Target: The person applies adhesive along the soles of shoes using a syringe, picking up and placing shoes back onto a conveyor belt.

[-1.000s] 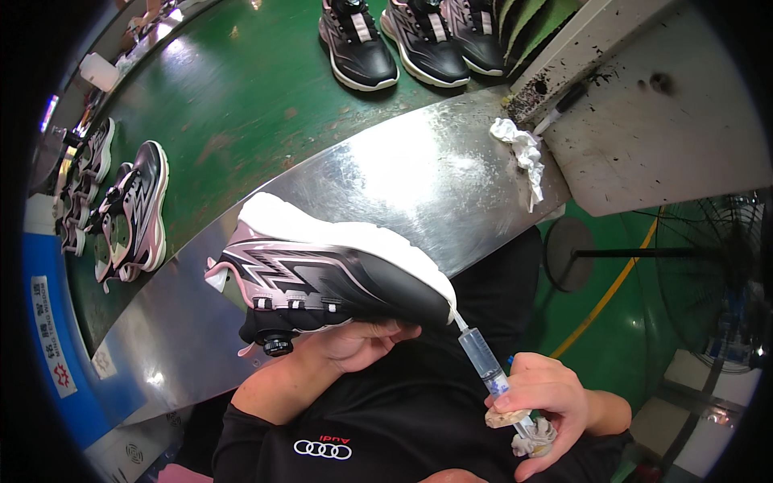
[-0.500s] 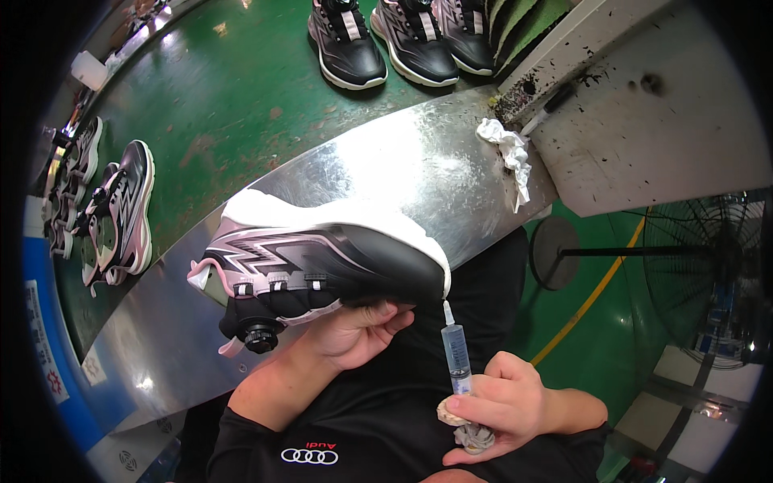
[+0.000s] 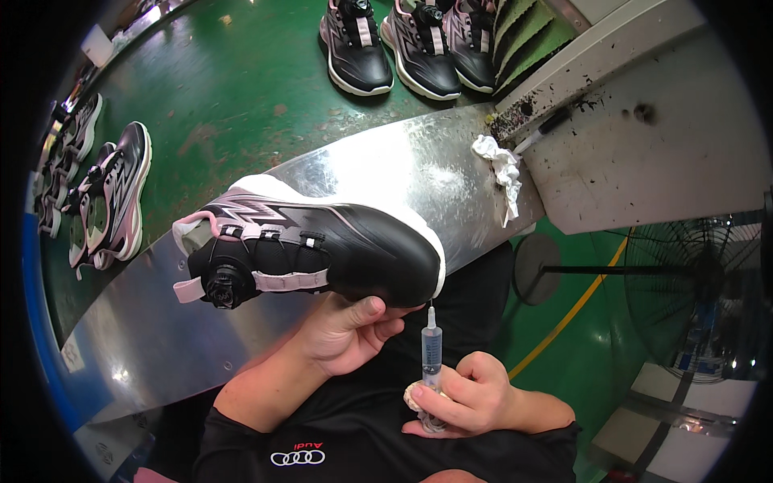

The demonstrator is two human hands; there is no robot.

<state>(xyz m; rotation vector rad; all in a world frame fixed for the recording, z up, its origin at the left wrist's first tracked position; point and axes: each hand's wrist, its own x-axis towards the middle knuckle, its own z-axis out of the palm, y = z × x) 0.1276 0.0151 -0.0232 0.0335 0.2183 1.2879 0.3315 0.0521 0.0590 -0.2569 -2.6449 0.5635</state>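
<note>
A black and pink sneaker [image 3: 370, 249] with a white sole and a round dial on its tongue lies on its side, toe pointing right. My left hand [image 3: 346, 332] is closed on it from below near the toe, fingertips hidden behind the upper. In my right hand [image 3: 475, 394] is an upright clear syringe [image 3: 432, 348] with a pale tip, held at its lower end. Its tip meets the edge of the white sole at the toe, or sits just beside it. A small whitish wad [image 3: 415, 398] is also caught between the right fingers.
Under the shoe runs a shiny metal ledge [image 3: 322, 173] along a green tabletop [image 3: 217, 97]. Similar sneakers [image 3: 358, 60] stand at the back, and more sneakers [image 3: 121, 193] at the left. Crumpled white tissue [image 3: 503, 173] lies by a grey panel [image 3: 652, 153]. At right stands a black fan [image 3: 700, 278].
The sneaker has rolled so more of its dial and tongue side shows. My right hand and the syringe have shifted left with the toe, and the syringe is more upright.
</note>
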